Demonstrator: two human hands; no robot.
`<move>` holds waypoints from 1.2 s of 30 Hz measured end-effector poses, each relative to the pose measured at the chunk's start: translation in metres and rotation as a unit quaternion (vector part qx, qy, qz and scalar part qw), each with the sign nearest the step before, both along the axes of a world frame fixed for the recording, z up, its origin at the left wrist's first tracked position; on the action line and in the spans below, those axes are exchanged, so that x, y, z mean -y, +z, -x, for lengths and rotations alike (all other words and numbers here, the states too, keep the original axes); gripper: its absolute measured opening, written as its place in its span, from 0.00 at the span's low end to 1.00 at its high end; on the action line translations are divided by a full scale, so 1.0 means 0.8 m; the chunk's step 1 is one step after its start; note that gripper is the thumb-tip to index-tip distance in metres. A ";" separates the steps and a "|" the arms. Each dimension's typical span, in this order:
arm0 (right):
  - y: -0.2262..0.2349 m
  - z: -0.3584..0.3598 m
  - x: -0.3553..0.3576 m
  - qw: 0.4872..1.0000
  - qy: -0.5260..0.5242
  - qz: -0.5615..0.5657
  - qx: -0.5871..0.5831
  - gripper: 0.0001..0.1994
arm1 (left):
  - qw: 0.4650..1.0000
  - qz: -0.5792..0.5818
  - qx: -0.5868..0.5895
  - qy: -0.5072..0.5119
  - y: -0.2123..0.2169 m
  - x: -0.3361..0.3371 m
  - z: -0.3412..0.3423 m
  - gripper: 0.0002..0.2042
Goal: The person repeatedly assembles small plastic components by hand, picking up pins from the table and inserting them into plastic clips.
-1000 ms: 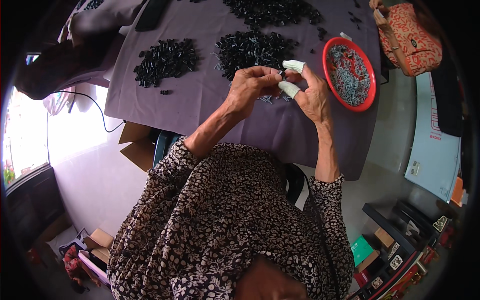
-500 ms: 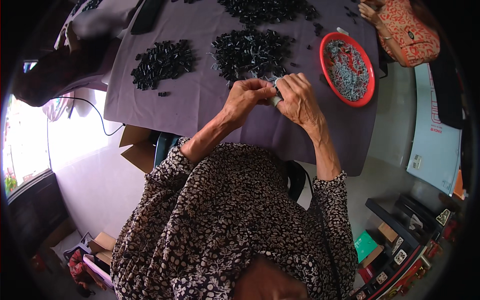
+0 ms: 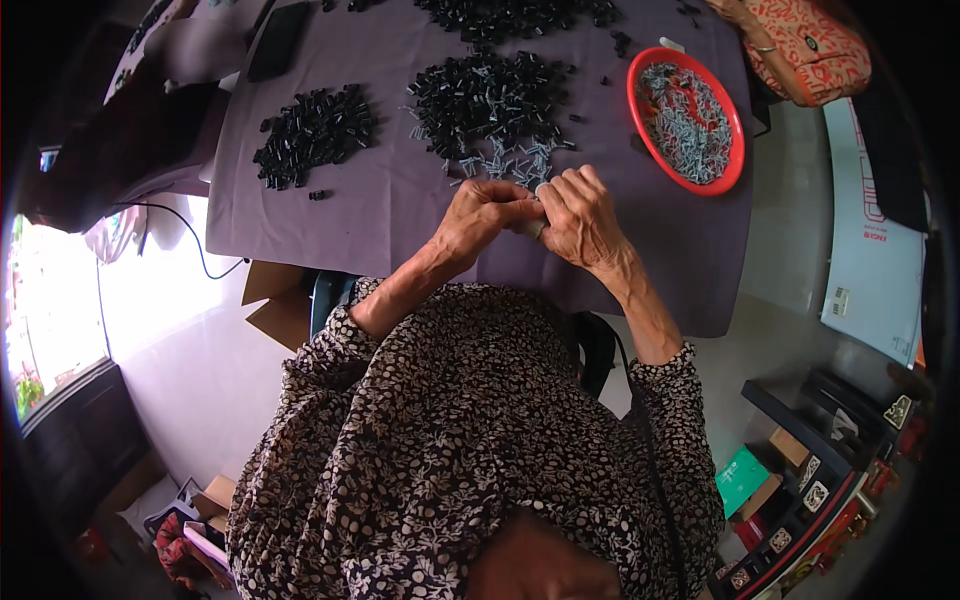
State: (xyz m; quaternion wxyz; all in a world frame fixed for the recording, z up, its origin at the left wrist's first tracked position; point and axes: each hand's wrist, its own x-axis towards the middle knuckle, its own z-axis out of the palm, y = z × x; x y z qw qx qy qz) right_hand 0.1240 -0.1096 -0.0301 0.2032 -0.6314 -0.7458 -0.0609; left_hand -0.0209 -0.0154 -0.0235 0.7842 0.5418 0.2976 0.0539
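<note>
Small, slender grey pieces, apparently plastic [image 3: 540,158], lie in a loose scatter on the purple-grey tablecloth [image 3: 400,205], in the head view, just beyond the place where the bare hands meet. Most of the scatter lies straight ahead of the left hand [image 3: 475,222], whose fingers are nearest; its right-hand end is just beside the curled fingers of the right hand [image 3: 585,222]. The pieces share no long axis: they point every way, some crossing one another.

Both hands are drawn in close, fingertips to fingertips, and a pale fabric finger cover [image 3: 530,228] shows on the right thumb. The meeting tips are hidden, so I cannot tell whether either grip is closed, or on what.

The grey pieces look thin, straight and matt. They run into a heap of short, shiny black pieces [image 3: 490,95] behind, where more grey is mixed in. Many similar grey ones fill the round red plastic bowl [image 3: 706,189], well apart to the right.
</note>
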 end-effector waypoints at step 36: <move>-0.030 -0.092 -0.020 0.948 -0.164 0.105 -0.253 0.08 | 0.810 -0.555 -0.100 0.162 -0.006 -0.109 0.063 0.10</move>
